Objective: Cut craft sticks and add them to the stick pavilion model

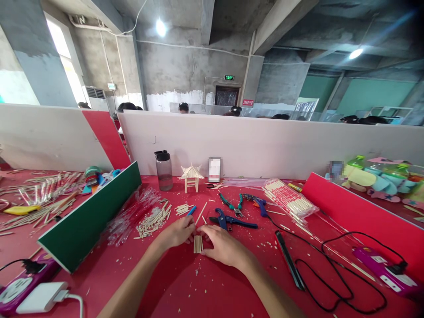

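Note:
A small row of short wooden sticks (198, 244) lies side by side on the red tabletop, between my two hands. My left hand (180, 230) is at its upper left with fingers curled in; whatever is in the fingertips is hidden. Thumb and fingers of my right hand (222, 244) close around the row's right side, the thumb at its lower edge. Just beyond my left hand lies a blue pen-like object (192, 210). A loose pile of cut sticks (154, 223) sits to the left. Behind stands a little stick pavilion (191, 178) with a peaked roof.
To the right lie a blue cutter (233, 220), green-handled pliers (237, 206), a glue gun (260, 204) with a looping black cord, and bagged sticks (289, 198). A water bottle (163, 170) stands behind. Green (96, 216) and red dividers (364, 223) flank the space.

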The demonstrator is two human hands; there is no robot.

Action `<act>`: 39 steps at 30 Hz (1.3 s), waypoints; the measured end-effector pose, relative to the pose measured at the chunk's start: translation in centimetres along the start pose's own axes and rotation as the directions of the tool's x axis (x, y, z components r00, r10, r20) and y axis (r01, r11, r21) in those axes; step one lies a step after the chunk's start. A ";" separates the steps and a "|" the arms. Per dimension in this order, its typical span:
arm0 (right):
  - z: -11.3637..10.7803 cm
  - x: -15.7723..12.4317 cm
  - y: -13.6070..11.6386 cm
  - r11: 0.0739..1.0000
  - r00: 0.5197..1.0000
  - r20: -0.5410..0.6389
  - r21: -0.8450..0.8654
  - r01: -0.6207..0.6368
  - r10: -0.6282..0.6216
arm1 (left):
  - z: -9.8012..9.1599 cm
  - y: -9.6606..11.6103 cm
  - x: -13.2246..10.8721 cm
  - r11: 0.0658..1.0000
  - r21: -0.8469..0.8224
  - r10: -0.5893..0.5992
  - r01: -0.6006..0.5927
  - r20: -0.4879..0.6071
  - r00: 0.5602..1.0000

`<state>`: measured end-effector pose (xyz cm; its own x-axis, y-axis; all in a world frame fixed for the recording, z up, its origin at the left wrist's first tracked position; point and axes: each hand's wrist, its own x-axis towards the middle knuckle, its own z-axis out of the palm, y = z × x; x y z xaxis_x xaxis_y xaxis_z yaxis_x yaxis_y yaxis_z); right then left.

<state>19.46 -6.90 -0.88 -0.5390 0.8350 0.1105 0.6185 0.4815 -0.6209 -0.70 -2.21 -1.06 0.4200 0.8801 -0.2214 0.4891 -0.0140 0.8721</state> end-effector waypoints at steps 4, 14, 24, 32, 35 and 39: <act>0.1 0.1 0.0 1.000 1.000 -0.003 0.006 0.010 -0.010 | 0.0 0.1 -0.1 1.000 -0.002 -0.011 0.011 0.002 1.000; 0.0 0.0 -0.2 1.000 1.000 0.015 0.016 -0.001 0.001 | -0.1 0.0 -0.1 1.000 -0.012 0.003 -0.003 0.002 1.000; 0.1 0.2 -0.3 1.000 1.000 0.002 -0.015 0.027 -0.027 | 0.0 -0.1 0.0 1.000 -0.029 0.002 -0.002 -0.003 1.000; -0.6 -0.1 0.0 0.999 0.999 0.030 0.017 0.029 -0.030 | 0.0 -0.2 0.0 1.000 -0.023 0.007 -0.008 -0.006 1.000; -0.5 -0.2 0.1 1.000 0.999 0.032 0.003 0.016 -0.016 | 0.0 -0.4 0.1 1.000 -0.013 0.007 -0.007 -0.003 1.000; -0.4 -0.1 -0.1 1.000 0.999 0.030 0.000 0.021 -0.021 | 0.0 -0.3 0.1 1.000 -0.012 -0.001 0.001 0.001 1.000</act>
<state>19.70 -6.90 -0.54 -0.5689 0.8163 0.1000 0.6070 0.4988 -0.6187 -0.77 -2.14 -1.36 0.4201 0.8796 -0.2231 0.4803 -0.0069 0.8771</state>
